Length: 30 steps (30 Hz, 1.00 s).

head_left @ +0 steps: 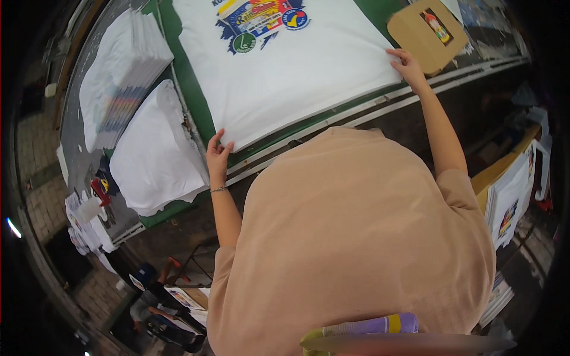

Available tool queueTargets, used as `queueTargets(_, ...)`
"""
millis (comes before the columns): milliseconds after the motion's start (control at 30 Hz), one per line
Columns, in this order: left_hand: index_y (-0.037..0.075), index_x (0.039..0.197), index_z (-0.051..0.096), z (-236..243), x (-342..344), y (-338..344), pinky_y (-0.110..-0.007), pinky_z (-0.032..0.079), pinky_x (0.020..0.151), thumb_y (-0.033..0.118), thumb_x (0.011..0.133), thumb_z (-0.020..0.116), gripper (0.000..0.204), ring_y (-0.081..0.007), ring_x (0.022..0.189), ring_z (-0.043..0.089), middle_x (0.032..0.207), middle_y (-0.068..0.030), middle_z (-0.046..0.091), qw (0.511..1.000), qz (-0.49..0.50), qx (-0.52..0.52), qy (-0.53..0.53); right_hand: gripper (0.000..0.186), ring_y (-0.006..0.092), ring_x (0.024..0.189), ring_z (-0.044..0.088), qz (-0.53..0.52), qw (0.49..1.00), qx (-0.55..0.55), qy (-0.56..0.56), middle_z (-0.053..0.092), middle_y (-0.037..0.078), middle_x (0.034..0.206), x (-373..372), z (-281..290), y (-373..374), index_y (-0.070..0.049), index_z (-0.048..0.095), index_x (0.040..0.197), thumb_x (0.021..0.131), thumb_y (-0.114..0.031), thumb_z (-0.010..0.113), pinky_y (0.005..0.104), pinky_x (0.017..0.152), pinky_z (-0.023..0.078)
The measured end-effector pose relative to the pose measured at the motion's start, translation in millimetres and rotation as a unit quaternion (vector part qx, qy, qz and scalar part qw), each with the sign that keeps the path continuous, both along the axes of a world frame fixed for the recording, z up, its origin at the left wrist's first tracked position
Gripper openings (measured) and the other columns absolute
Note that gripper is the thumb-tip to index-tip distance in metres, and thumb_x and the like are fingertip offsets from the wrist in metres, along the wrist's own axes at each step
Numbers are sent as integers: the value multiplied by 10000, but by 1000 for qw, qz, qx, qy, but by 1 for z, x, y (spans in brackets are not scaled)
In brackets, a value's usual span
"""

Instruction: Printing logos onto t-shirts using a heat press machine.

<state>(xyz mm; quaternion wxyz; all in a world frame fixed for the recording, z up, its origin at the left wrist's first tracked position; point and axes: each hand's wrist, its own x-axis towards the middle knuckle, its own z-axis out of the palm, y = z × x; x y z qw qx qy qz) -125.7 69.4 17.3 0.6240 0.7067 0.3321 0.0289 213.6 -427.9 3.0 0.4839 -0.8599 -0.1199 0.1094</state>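
A white T-shirt (297, 65) with a colourful printed design near its top lies flat on a green work surface (199, 101). My left hand (218, 154) pinches the shirt's near left corner at the table edge. My right hand (408, 65) rests on the shirt's near right corner, fingers curled over the fabric. Both arms reach out from my beige-shirted body, which fills the lower middle of the view.
Two stacks of folded white shirts (122, 77) (157, 154) sit to the left. A brown cardboard piece with a small picture (428, 32) lies beyond my right hand. Metal rails (380, 107) edge the table. A box with printed shirts (510, 196) stands at right; clutter sits on the floor at left.
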Motion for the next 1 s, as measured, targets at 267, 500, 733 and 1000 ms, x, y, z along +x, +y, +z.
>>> queueTargets(267, 66, 1192, 541, -4, 2, 0, -200, 413, 594, 105, 706, 772, 539, -75, 608, 407, 1114, -77, 474, 968, -87, 229, 57, 393, 123, 718, 452, -75, 988, -118, -59, 544, 42, 1117, -23, -18, 9, -123, 648, 1130, 748, -38, 633, 253, 706, 430)
queueTargets(500, 85, 1164, 542, 21, 88, -23, -282, 427, 662, 104, 737, 717, 462, -186, 795, 455, 1063, -115, 434, 914, -179, 365, 15, 251, 277, 1058, 506, -255, 950, -119, -133, 553, 79, 1086, -161, -10, -31, -134, 673, 989, 738, -123, 678, 380, 930, 396)
queueTargets(733, 57, 1211, 504, 38, 189, -187, -266, 419, 658, 121, 842, 645, 400, -118, 668, 411, 1052, -86, 438, 835, -458, 273, -136, 167, 278, 1001, 520, -640, 767, -28, -33, 551, 90, 1019, -330, -48, -142, -117, 689, 911, 745, -114, 676, 378, 861, 438)
queueTargets(1000, 50, 1121, 579, 28, 190, -397, -233, 399, 622, 133, 854, 654, 290, -100, 645, 431, 1073, -72, 495, 671, -689, 208, -180, 95, 304, 939, 536, -902, 316, -267, -124, 591, 118, 936, -564, -101, -283, -126, 674, 807, 721, -93, 652, 403, 845, 421)
